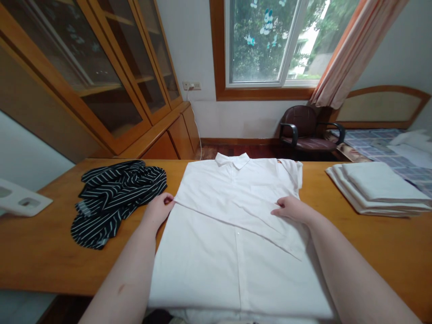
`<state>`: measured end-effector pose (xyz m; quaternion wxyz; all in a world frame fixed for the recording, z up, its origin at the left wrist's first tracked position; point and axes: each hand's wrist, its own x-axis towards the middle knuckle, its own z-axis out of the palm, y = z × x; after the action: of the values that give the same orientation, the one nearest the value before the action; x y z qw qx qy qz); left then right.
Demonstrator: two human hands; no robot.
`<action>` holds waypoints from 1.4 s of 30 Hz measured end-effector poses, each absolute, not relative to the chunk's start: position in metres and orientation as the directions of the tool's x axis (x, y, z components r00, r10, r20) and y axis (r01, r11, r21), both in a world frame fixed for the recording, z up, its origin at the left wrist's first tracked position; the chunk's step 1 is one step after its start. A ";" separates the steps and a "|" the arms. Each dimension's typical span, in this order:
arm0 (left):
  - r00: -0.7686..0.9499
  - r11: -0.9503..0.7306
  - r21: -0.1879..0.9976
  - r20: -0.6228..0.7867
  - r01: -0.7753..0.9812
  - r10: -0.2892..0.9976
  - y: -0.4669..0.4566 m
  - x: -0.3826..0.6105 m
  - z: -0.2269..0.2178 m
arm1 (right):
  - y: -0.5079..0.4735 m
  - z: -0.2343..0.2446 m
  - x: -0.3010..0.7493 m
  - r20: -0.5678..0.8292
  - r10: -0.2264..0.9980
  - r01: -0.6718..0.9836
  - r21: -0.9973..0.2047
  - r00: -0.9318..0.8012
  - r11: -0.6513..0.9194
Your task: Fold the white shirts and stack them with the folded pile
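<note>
A white collared shirt (202, 252) lies front up on the wooden table, its collar at the far edge and its hem hanging toward me. A layer of its cloth crosses the front, with a slanting edge running from the left side down to the right. My left hand (162, 209) pinches that edge at the shirt's left side. Over the right side of the chest, my right hand (292, 209) has its fingers closed on the shirt's cloth; the fingertips are partly hidden. A short sleeve shows at the far right shoulder.
On the table (364, 252), a crumpled black-and-white striped garment (118, 193) lies left and a stack of folded white cloth (378, 186) right. A white plastic piece (25, 198) juts in at the left edge. Beyond stand a glass-door cabinet (135, 121), an armchair (300, 128) and a bed (378, 144).
</note>
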<state>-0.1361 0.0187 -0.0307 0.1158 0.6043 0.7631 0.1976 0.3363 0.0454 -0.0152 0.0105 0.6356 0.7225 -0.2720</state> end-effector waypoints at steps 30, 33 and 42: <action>-0.342 0.286 0.517 0.013 0.807 0.940 0.030 -0.121 -0.041 | 0.053 -0.024 0.334 -0.192 0.978 0.962 -0.238 0.086 -0.131; -0.424 0.369 0.478 0.007 0.797 0.906 0.027 -0.118 -0.038 | 0.053 -0.023 0.335 -0.212 0.975 0.958 -0.260 0.069 -0.124; -0.313 0.264 0.420 0.052 0.868 0.948 0.030 -0.120 -0.035 | 0.052 -0.024 0.334 -0.210 0.975 0.960 -0.249 0.076 -0.128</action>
<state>-0.1204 0.0305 -0.0348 0.1059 0.5764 0.7878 0.1894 0.3338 0.0524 -0.0240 -0.0229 0.7331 0.6598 -0.1636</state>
